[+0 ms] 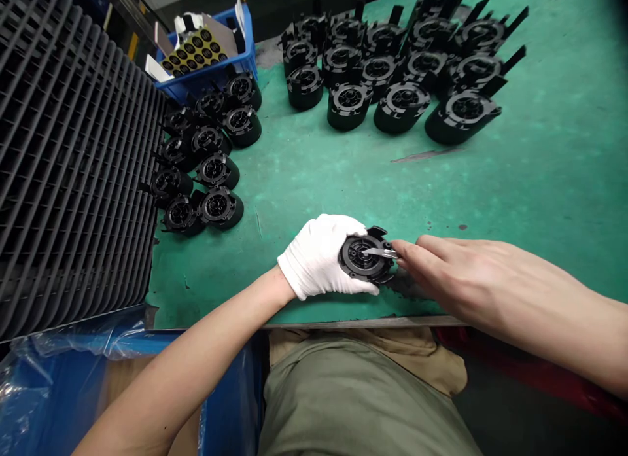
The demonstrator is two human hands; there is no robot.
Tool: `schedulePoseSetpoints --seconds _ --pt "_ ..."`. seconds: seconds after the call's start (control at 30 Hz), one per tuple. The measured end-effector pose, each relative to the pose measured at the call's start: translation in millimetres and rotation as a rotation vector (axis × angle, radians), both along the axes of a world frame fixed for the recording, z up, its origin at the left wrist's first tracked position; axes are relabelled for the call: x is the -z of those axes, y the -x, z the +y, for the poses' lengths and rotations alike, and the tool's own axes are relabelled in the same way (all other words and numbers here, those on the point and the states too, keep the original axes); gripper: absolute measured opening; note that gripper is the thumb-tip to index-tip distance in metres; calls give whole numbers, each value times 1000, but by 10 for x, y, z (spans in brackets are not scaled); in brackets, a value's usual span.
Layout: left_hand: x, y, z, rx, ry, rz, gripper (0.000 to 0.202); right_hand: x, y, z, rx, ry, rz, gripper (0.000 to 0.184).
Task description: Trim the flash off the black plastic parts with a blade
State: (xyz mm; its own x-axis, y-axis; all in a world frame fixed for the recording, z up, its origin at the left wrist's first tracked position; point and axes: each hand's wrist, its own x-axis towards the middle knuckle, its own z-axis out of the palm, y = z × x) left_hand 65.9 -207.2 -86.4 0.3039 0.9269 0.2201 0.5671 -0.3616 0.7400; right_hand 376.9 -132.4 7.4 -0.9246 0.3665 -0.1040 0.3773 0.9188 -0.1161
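My left hand [324,256], in a white glove, is closed around a round black plastic housing [360,267] close to the table's front edge. The ringed, spoked face of the part is turned up toward me. Bare, my right hand [451,269] pinches a small knife with a pointed metal blade [377,252]. Its tip lies over the middle of the housing's face; whether it touches the plastic I cannot tell. The fingers hide most of the knife's handle.
Several like black housings [349,106] stand in rows at the back of the green table [304,175]. More housings [216,204] are grouped at the left, before a blue bin [248,47] with a yellow sticker sheet [196,53]. A dark slatted rack [73,161] borders the left side.
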Motion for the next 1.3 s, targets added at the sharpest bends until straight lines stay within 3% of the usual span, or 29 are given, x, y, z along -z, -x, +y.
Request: schedulePoseSetpoints --seconds 0.1,0.27,0.4,0.57,0.67,0.77,0.9,1.03,1.1,1.2,1.23,1.3 --pt "-8 -3 8 -4 5 -6 110 -62 19 -21 -61 7 0 38" --pt "-36 -3 7 -10 51 -5 112 -90 40 79 -75 18 56 38" --pt "-52 4 7 0 58 5 111 -73 56 208 -199 -23 91 47" --pt "-67 7 3 -11 60 8 112 -58 27 326 -293 -44 193 44" --pt "-72 6 -8 -9 65 -3 110 -66 -20 371 -232 -34 220 41" --pt "-67 4 -10 -3 48 -18 109 -40 -64 378 -77 5 271 42" --pt "-75 33 -15 10 75 -28 114 107 -79 286 71 109 401 33" --pt "-152 162 -186 -16 84 -83 112 283 -117 174 97 187 493 27" --pt "-195 219 -377 -87 94 -123 99 325 -162 166 107 215 504 28" --pt "-215 161 -698 -298 119 -188 81 338 -222 230 116 206 505 29" --pt "-207 87 -775 -368 129 -199 86 341 -228 264 118 197 503 29" --pt "-184 -126 -831 -489 156 -181 119 359 -213 337 142 195 509 30"
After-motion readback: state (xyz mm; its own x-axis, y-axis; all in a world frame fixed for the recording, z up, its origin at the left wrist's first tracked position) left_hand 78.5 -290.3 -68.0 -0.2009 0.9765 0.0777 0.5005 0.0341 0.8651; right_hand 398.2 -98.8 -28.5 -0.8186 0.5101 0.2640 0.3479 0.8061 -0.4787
